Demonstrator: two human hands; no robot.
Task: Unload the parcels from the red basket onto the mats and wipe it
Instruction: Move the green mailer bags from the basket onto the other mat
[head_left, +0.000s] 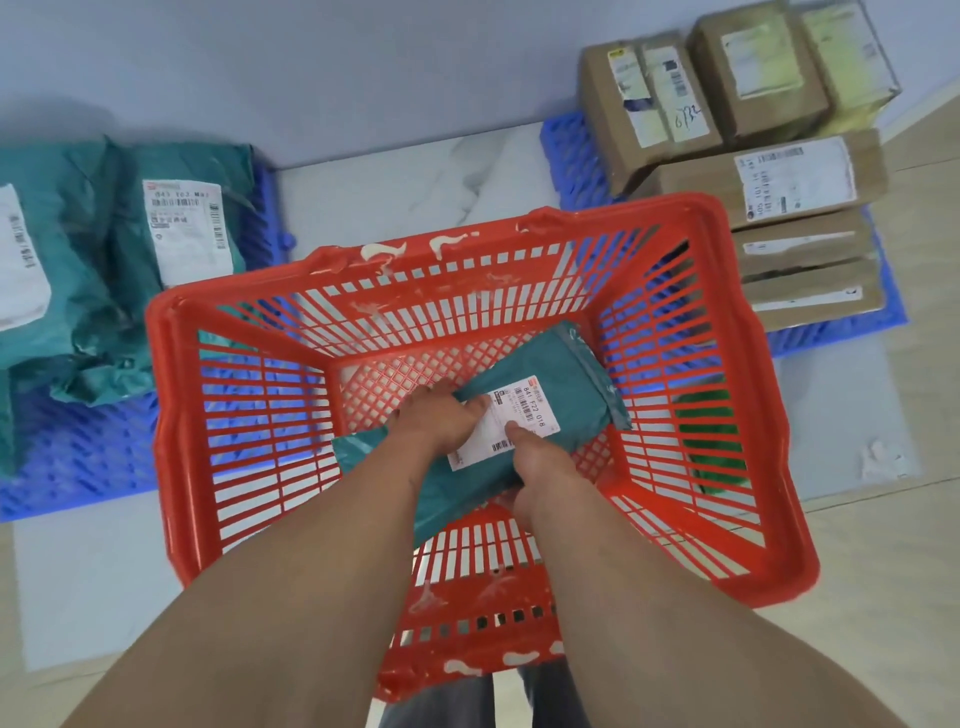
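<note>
The red basket (171, 395) stands on the floor between two blue mats. Inside it lies one teal parcel (561, 384) with a white label, tilted across the bottom. My left hand (441, 421) grips the parcel's upper left edge, fingers over the label. My right hand (540, 467) holds its lower right side, thumb on the label. White smears mark the basket's rim and walls. Several teal parcels (93, 270) lie on the left blue mat (78, 457). Several brown cardboard boxes (753, 182) are stacked on the right blue mat (566, 156).
A green cloth (709, 441) shows through the basket's right wall, on the floor outside it. White marbled floor lies between the mats, with a grey wall behind. My legs are just below the basket's near edge.
</note>
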